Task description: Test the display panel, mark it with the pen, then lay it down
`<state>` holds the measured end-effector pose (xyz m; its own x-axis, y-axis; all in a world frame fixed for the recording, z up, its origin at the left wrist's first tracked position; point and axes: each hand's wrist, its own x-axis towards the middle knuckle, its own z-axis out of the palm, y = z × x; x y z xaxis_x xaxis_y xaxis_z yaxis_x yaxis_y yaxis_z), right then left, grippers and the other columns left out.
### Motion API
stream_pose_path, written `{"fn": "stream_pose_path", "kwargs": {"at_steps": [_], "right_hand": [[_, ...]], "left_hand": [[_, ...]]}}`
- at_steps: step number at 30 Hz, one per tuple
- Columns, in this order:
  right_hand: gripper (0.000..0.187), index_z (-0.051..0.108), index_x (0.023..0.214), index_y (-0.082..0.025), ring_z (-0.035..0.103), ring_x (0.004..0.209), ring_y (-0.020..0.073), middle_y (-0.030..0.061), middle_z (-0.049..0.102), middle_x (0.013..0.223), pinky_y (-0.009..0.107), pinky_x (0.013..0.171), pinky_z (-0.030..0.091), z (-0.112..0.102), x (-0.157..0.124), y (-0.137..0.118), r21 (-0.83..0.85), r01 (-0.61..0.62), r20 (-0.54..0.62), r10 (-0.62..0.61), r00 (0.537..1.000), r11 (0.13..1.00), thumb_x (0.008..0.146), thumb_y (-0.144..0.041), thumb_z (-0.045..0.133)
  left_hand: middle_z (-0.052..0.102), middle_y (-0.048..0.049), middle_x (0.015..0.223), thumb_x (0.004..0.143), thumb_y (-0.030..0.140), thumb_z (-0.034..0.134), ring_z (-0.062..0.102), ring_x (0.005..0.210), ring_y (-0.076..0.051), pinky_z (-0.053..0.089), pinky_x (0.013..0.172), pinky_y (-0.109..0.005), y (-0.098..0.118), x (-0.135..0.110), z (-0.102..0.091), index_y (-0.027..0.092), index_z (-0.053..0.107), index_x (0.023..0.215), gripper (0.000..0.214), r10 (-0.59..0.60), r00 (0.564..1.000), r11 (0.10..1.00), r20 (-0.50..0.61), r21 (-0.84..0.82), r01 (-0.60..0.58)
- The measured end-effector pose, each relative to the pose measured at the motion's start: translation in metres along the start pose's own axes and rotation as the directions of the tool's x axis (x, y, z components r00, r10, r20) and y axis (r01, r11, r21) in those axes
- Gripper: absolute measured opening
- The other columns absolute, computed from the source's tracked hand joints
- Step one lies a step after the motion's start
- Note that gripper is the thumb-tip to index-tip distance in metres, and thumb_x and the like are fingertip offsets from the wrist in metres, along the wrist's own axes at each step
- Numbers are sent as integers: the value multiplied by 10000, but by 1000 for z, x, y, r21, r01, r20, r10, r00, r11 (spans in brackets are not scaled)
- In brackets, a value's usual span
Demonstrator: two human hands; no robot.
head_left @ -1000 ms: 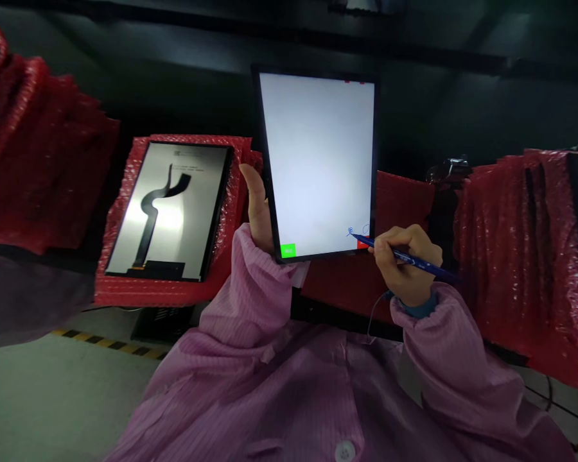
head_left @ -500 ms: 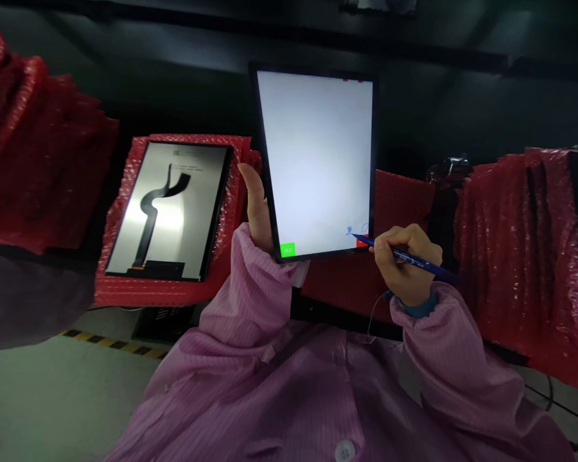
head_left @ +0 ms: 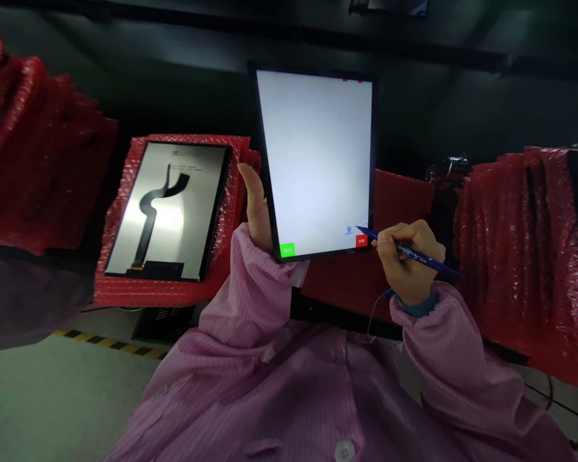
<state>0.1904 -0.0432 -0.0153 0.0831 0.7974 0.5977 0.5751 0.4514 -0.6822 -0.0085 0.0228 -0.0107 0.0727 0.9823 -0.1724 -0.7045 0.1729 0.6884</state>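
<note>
My left hand (head_left: 256,206) grips the lower left edge of a lit display panel (head_left: 318,154), holding it upright; its screen glows white with a green button at the bottom left and a red one at the bottom right. My right hand (head_left: 405,260) is closed on a blue pen (head_left: 414,254). The pen's tip touches the screen's lower right corner, beside small blue pen marks. Both arms wear pink striped sleeves.
A second panel (head_left: 171,208) lies face down on red bubble wrap (head_left: 120,269) to the left, its black flex cable showing. More red bubble wrap is piled at far left (head_left: 38,147) and at right (head_left: 515,256). A dark wall stands behind; a pale floor with hazard tape lies below left.
The pen tip has shifted slightly up and right on the screen's lower right corner, uncovering the red button. The blue marks have grown a little. The left hand and panel stay put.
</note>
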Motion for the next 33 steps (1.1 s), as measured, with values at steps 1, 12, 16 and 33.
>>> {"fn": "stream_pose_path", "kwargs": {"at_steps": [1,12,16,33], "right_hand": [[172,501,757,-199,625,526,89,-30,653,657,190,465,451,0,0,0,-1,-5,0,5,1000,1000,890,-218,609],[174,492,743,-201,622,526,91,-40,626,626,192,468,448,0,-1,-1,34,6,29,-7,1000,999,863,-168,614],[174,490,745,-199,618,517,89,-42,624,624,189,470,451,0,-1,0,19,-10,-3,11,1000,1000,863,-171,615],[185,488,741,-197,588,506,77,-40,610,622,182,461,403,-1,-3,0,35,28,29,-29,999,999,858,-161,626]], "left_hand": [[645,-26,1355,880,811,296,457,1415,-318,515,1073,-469,0,0,0,299,533,1402,769,4,1000,1000,-4,5,-4],[655,3,1347,849,830,343,480,1406,-290,559,1035,-405,2,-1,1,357,584,1315,706,-36,998,999,-44,34,37],[661,3,1335,860,817,356,475,1409,-293,551,1048,-422,2,-3,3,351,583,1316,691,-30,1000,1000,-7,-9,30],[673,-41,1310,872,832,142,350,1481,-254,473,1128,-480,1,0,-10,285,600,1292,828,213,977,818,-18,550,-169]]}}
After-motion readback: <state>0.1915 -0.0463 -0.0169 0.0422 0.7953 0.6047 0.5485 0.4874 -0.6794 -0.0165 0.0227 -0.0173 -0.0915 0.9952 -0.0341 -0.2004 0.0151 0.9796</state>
